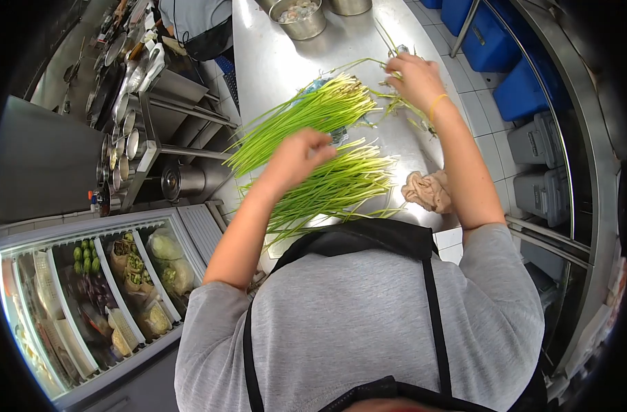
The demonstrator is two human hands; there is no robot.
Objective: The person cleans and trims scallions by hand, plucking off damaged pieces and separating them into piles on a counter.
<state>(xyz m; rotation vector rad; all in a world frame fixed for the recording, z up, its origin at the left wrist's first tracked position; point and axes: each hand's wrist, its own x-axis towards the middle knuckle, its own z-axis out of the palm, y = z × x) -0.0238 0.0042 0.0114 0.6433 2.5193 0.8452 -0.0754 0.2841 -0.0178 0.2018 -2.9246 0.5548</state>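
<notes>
In the head view, two bundles of green stalks lie side by side on the table (265, 51): the far bundle (303, 122) and the near bundle (330, 182). Their pale ends point to the right, probably so the stalks stay aligned and those ends remain within easy reach. Loose stems (398, 104) lie beyond the pale ends, seemingly kept apart from the bundles. A crumpled cloth (428, 191) sits near the table's right edge.

The left hand (301, 158) is bent over the bundles, fingers loosely curled with a small gap, nothing visibly held. The right hand (418, 81) reaches farther, fingers bent down at the loose stems; whether they grip one, I cannot tell.
</notes>
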